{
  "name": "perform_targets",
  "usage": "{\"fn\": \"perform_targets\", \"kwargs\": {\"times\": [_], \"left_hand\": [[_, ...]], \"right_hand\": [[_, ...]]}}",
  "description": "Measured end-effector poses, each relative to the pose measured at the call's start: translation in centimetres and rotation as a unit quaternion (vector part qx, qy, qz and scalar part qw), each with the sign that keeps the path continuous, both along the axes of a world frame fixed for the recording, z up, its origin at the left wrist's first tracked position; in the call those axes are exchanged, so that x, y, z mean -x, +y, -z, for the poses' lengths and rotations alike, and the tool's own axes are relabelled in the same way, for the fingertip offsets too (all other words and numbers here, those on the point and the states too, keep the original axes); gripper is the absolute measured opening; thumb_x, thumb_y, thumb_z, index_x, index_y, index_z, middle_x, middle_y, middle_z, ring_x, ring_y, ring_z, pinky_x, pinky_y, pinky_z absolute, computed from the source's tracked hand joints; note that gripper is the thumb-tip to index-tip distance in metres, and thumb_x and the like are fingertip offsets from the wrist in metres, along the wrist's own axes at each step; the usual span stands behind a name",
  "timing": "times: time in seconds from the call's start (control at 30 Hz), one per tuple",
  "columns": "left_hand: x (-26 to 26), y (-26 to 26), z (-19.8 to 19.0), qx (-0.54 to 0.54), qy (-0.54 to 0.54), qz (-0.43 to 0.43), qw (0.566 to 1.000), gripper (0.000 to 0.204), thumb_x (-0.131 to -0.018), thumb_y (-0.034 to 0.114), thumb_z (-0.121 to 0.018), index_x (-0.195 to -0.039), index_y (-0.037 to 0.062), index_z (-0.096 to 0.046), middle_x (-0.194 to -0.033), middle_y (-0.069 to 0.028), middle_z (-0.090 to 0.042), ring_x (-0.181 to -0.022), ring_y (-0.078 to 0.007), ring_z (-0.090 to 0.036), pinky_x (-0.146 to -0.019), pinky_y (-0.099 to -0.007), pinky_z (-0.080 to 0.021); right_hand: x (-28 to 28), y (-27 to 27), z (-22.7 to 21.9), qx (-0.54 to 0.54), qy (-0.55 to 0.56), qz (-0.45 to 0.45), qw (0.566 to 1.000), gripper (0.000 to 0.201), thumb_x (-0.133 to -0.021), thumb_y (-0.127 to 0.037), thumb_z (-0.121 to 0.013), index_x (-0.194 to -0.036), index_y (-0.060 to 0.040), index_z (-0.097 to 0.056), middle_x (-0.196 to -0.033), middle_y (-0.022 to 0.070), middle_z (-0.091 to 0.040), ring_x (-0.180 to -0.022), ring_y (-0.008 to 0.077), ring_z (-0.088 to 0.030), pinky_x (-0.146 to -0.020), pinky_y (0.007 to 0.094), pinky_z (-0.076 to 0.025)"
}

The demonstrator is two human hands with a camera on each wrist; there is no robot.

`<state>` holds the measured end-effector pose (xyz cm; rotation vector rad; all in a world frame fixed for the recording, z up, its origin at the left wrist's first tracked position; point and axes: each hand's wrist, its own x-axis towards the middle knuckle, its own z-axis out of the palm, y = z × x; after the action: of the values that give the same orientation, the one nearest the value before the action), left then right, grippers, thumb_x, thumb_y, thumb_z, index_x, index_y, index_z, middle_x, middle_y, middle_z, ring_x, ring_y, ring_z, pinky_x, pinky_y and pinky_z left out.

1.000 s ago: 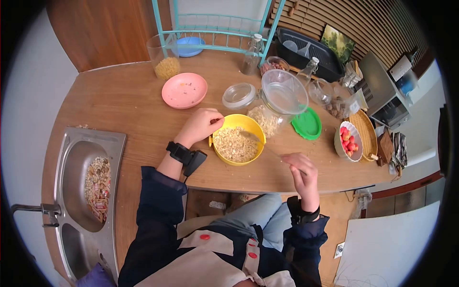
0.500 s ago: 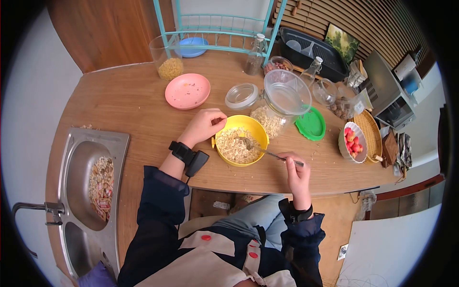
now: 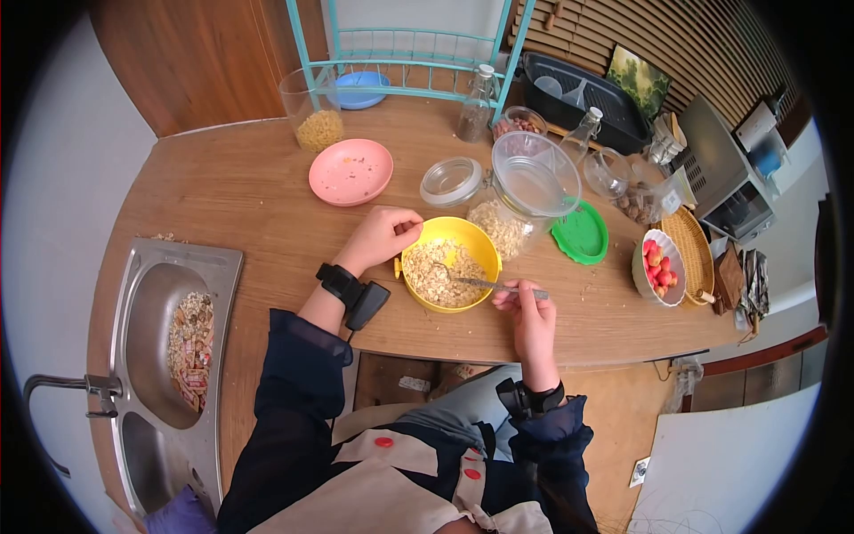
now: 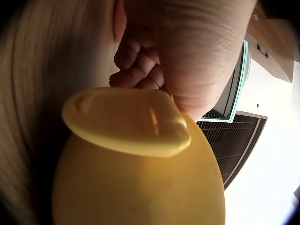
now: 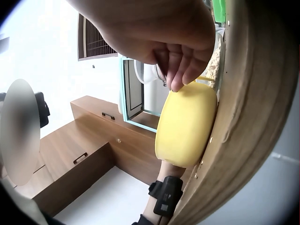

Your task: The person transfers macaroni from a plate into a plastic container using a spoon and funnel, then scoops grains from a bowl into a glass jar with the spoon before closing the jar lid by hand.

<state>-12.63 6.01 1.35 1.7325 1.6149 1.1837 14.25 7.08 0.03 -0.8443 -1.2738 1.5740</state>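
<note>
A yellow bowl (image 3: 455, 300) with small side lugs stands near the table's front edge and holds dry rolled oats (image 3: 436, 274). My left hand (image 3: 384, 237) pinches its rim on the left; the left wrist view shows curled fingers (image 4: 140, 70) behind the yellow lug (image 4: 126, 122). At the bowl's right side, my right hand (image 3: 531, 322) holds a metal spoon (image 3: 480, 283) by the handle, its head down in the oats. In the right wrist view, the right hand's fingers (image 5: 187, 65) are close at the bowl's rim, and the spoon is hidden there.
Behind the bowl stand a jar of oats (image 3: 495, 228) with a clear container (image 3: 532, 178) over it, a glass lid (image 3: 451, 182) and a green lid (image 3: 580, 233). A pink plate (image 3: 350, 173) lies back left, a sink (image 3: 229, 294) further left. Right is a white bowl (image 3: 678, 276) of red fruit.
My right hand has moved left, closer to the bowl, and the spoon's head has shifted left through the oats. The left hand stays at the rim.
</note>
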Motion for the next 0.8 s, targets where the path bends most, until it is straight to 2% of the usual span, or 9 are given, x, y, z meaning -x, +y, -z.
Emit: {"fn": "perform_targets", "kwargs": {"times": [0.2, 0.37, 0.8], "left_hand": [[0.0, 0.1, 0.1, -0.003, -0.006, 0.001, 1.000, 0.013, -0.080, 0.010, -0.058, -0.085, -0.0018, -0.062, -0.065, -0.0025, -0.058, -0.055, -0.0060, -0.048, -0.050, -0.0212, -0.039], [0.1, 0.1, 0.2, -0.001, -0.007, 0.002, 1.000, 0.013, -0.080, 0.010, -0.059, -0.085, -0.0020, -0.062, -0.064, -0.0025, -0.058, -0.054, -0.0057, -0.047, -0.050, -0.0213, -0.039], [-0.1, 0.1, 0.1, -0.003, -0.014, -0.004, 1.000, 0.013, -0.080, 0.010, -0.059, -0.084, -0.0026, -0.061, -0.062, -0.0021, -0.057, -0.053, -0.0054, -0.046, -0.049, -0.0211, -0.038]], "right_hand": [[-0.2, -0.2, 0.4, 0.011, 0.051, 0.022, 0.998, 0.028, -0.094, -0.020, -0.041, -0.095, 0.0038, -0.056, -0.080, 0.0110, -0.063, -0.071, 0.0155, -0.060, -0.067, 0.0253, -0.048], [-1.4, 0.2, 0.6, 0.067, 0.132, 0.030, 0.989, 0.027, -0.094, -0.021, -0.041, -0.097, 0.0020, -0.053, -0.080, 0.0117, -0.062, -0.071, 0.0171, -0.060, -0.066, 0.0264, -0.048], [-2.1, 0.0, 0.4, 0.021, 0.132, 0.074, 0.988, 0.025, -0.094, -0.020, -0.042, -0.095, 0.0026, -0.053, -0.080, 0.0133, -0.062, -0.072, 0.0187, -0.061, -0.070, 0.0293, -0.051]]}}
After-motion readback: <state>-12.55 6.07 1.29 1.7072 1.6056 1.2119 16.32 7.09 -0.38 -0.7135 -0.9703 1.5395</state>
